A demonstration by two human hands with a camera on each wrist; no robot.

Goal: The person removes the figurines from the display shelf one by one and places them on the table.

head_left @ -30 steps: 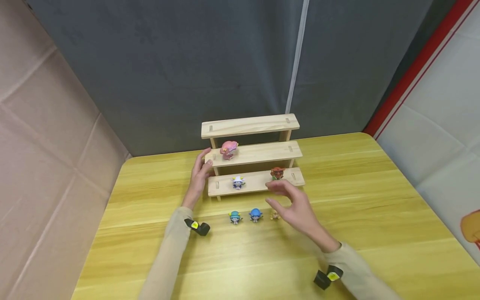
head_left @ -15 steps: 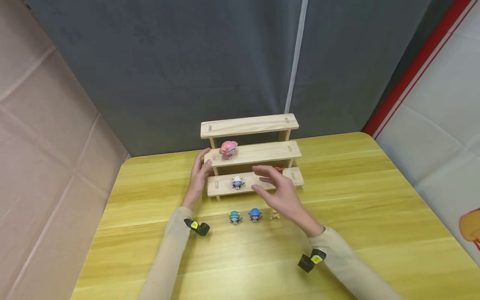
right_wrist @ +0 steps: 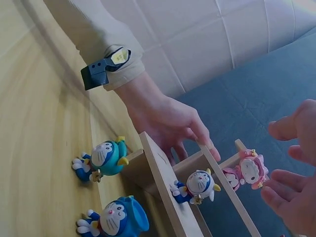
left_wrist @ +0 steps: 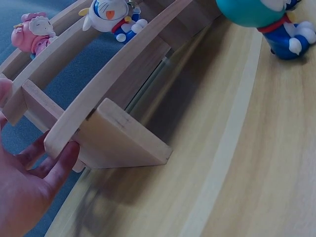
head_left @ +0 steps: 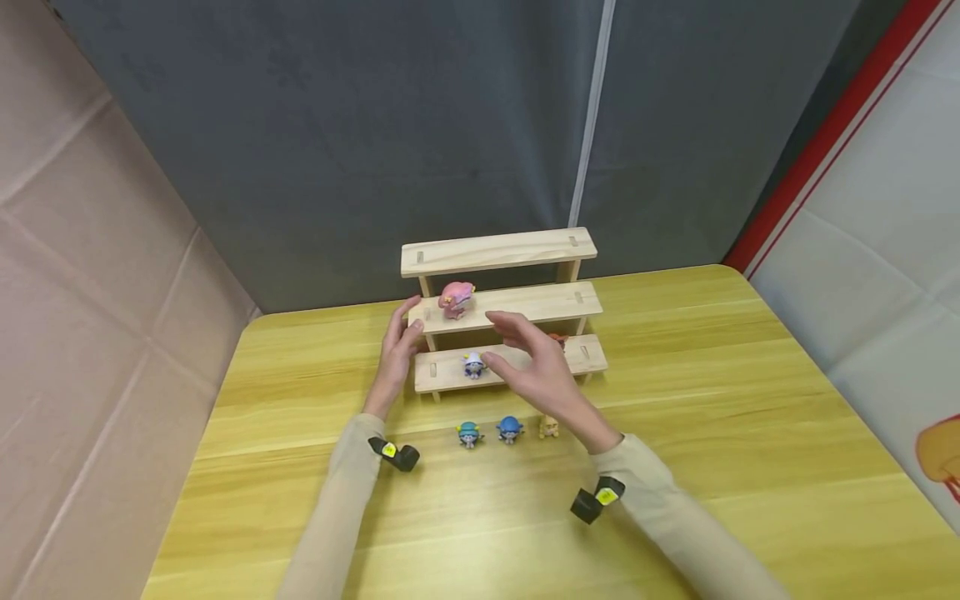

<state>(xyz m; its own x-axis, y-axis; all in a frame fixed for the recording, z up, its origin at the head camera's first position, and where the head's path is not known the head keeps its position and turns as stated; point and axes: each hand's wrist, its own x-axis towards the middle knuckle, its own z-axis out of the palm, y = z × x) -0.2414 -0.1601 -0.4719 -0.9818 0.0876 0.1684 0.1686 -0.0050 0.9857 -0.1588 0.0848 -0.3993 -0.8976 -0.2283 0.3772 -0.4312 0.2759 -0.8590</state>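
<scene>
Our left hand grips the left end of the wooden stand, its thumb and fingers about the end of the middle tier. Our right hand holds nothing; its thumb and fingers are spread apart in front of the stand, close to the white-hooded figurine. We cannot tell whether a fingertip touches it. That figurine is upright on the lower tier, left of centre. A reddish figurine farther right is mostly hidden behind our right hand. The pink figurine sits toward the middle tier's left end. Nearer us, a teal figurine, a blue figurine and a tan figurine line up on the counter.

The stand looks light and stiff, apt to slide if pushed, so we would best hold it by the board ends. The figurines look like smooth, hard plastic: light, slightly slippery, easily tipped. We would pinch one by its rounded head, clear of any small horns.
</scene>
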